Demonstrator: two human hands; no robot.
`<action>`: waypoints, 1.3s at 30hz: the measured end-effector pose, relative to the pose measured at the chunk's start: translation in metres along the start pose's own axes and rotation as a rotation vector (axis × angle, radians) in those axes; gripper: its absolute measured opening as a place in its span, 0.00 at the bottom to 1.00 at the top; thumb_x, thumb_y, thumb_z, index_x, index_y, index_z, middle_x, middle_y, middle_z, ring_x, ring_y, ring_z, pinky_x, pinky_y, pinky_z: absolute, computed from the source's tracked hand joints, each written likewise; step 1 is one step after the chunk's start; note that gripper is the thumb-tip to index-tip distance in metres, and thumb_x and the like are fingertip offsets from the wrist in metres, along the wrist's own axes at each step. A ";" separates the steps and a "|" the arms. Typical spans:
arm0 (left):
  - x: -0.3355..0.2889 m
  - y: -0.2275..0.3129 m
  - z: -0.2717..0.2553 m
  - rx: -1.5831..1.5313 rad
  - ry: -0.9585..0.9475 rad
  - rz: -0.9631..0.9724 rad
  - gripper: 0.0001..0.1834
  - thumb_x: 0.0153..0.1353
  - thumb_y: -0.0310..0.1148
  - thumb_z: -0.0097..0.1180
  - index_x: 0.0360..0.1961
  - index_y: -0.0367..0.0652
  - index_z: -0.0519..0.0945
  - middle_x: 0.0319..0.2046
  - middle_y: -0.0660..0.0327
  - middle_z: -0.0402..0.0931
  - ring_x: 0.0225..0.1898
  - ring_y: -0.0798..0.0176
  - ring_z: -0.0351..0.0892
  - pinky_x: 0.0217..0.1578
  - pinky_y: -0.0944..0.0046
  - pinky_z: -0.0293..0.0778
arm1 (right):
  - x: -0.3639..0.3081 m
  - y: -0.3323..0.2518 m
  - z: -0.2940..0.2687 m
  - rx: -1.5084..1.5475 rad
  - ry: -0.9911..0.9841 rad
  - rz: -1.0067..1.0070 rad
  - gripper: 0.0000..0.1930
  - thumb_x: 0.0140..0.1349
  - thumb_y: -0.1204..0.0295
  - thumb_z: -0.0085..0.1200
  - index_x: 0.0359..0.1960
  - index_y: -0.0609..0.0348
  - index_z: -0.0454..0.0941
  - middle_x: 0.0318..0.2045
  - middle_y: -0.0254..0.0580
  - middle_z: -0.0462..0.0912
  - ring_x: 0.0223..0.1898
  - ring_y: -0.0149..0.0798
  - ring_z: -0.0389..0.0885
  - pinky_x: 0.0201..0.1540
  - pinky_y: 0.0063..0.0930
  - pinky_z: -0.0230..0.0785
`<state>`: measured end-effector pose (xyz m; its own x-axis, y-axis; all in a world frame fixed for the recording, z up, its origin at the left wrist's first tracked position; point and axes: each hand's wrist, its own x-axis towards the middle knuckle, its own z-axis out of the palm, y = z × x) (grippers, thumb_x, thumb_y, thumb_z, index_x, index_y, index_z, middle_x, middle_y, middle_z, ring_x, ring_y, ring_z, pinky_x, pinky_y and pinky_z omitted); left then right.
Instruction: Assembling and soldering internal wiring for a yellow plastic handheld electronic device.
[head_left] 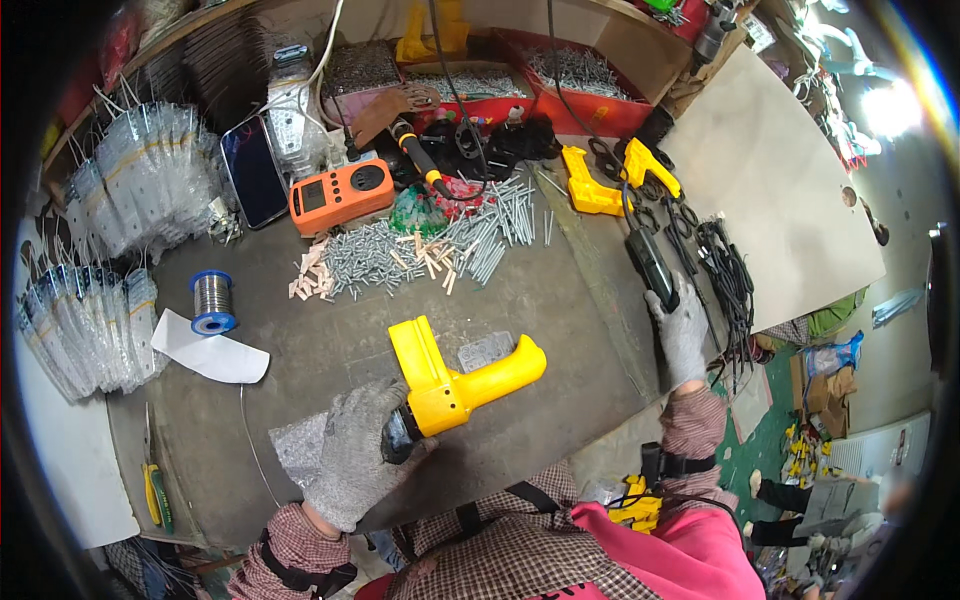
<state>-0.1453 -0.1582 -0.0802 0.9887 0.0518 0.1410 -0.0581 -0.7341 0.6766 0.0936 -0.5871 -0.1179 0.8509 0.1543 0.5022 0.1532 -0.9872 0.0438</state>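
My gloved left hand [350,455] is closed round the black front end of a yellow pistol-shaped tool housing [455,385], over the near part of the workbench. The housing's grip points right. Beneath that hand lies a piece of clear bubble wrap [300,450]. At the right side of the bench, my gloved right hand [682,335] has its fingers round the lower end of a black, elongated corded device [650,262]; its exact kind is unclear. Next to it are black cables [728,290] and two yellow housing parts [592,185] with black cords.
Screws [370,260] are heaped mid-bench beside an orange meter [342,197], a soldering iron [420,158] and a phone [254,172]. Solder wire [212,300], white paper [215,350] and pliers [155,490] lie left, near bagged circuit boards [85,320]. Red bins [590,110] stand behind.
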 end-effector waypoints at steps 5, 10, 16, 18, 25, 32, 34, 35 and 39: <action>-0.009 0.000 -0.002 0.023 0.020 -0.061 0.33 0.44 0.42 0.77 0.49 0.41 0.79 0.45 0.49 0.79 0.48 0.41 0.77 0.52 0.47 0.71 | 0.030 -0.040 -0.035 1.390 -0.257 0.578 0.29 0.68 0.56 0.58 0.66 0.56 0.68 0.54 0.44 0.79 0.50 0.40 0.80 0.55 0.34 0.72; -0.009 -0.009 0.000 0.069 0.040 0.023 0.35 0.43 0.42 0.77 0.52 0.40 0.77 0.48 0.48 0.79 0.51 0.40 0.77 0.55 0.47 0.69 | 0.013 -0.145 -0.070 2.719 -0.314 0.518 0.31 0.70 0.55 0.53 0.69 0.53 0.62 0.69 0.53 0.65 0.60 0.46 0.74 0.71 0.64 0.51; -0.009 -0.010 0.005 0.090 -0.040 -0.029 0.39 0.45 0.45 0.76 0.58 0.40 0.75 0.54 0.47 0.76 0.58 0.41 0.74 0.61 0.46 0.65 | -0.007 -0.196 -0.042 2.997 -0.144 0.645 0.19 0.66 0.59 0.59 0.53 0.52 0.69 0.38 0.32 0.71 0.39 0.31 0.72 0.61 0.42 0.61; -0.009 -0.011 0.003 0.087 -0.055 -0.030 0.39 0.46 0.44 0.76 0.58 0.41 0.75 0.54 0.47 0.76 0.58 0.41 0.73 0.61 0.46 0.64 | -0.010 -0.202 -0.044 2.974 -0.164 0.672 0.17 0.66 0.60 0.59 0.50 0.51 0.68 0.36 0.29 0.70 0.37 0.28 0.71 0.57 0.37 0.62; -0.005 -0.010 -0.002 0.073 -0.095 -0.042 0.38 0.47 0.46 0.74 0.58 0.41 0.75 0.54 0.47 0.76 0.57 0.40 0.73 0.60 0.45 0.65 | -0.013 -0.210 -0.052 2.970 -0.254 0.677 0.17 0.66 0.60 0.59 0.49 0.50 0.68 0.35 0.28 0.68 0.36 0.27 0.70 0.56 0.38 0.62; -0.004 -0.012 0.000 0.093 -0.129 -0.058 0.37 0.49 0.48 0.73 0.58 0.41 0.75 0.54 0.47 0.76 0.57 0.40 0.73 0.60 0.45 0.64 | -0.014 -0.212 -0.054 2.939 -0.244 0.697 0.17 0.65 0.61 0.61 0.49 0.49 0.68 0.34 0.27 0.67 0.36 0.27 0.70 0.57 0.37 0.62; -0.005 -0.012 0.000 0.094 -0.130 -0.055 0.38 0.49 0.48 0.72 0.58 0.41 0.75 0.54 0.47 0.76 0.57 0.40 0.73 0.61 0.45 0.64 | -0.014 -0.214 -0.054 2.931 -0.254 0.715 0.17 0.65 0.61 0.61 0.48 0.49 0.68 0.34 0.27 0.67 0.36 0.27 0.71 0.57 0.37 0.62; -0.005 -0.010 -0.002 0.108 -0.128 -0.051 0.38 0.49 0.47 0.73 0.59 0.40 0.75 0.55 0.47 0.75 0.58 0.40 0.73 0.61 0.45 0.64 | -0.015 -0.215 -0.053 2.969 -0.253 0.742 0.17 0.65 0.61 0.62 0.48 0.49 0.68 0.34 0.27 0.68 0.37 0.27 0.71 0.57 0.37 0.62; -0.003 -0.005 -0.007 0.083 -0.160 -0.075 0.38 0.50 0.46 0.72 0.59 0.39 0.75 0.57 0.46 0.74 0.60 0.41 0.71 0.62 0.45 0.63 | -0.016 -0.219 -0.047 3.068 -0.273 0.785 0.16 0.64 0.62 0.62 0.45 0.49 0.69 0.33 0.27 0.70 0.36 0.27 0.71 0.56 0.35 0.62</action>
<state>-0.1490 -0.1495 -0.0792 0.9996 0.0049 -0.0290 0.0217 -0.7862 0.6176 0.0227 -0.3753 -0.0948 0.9456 0.3248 0.0171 -0.3235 0.9446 -0.0548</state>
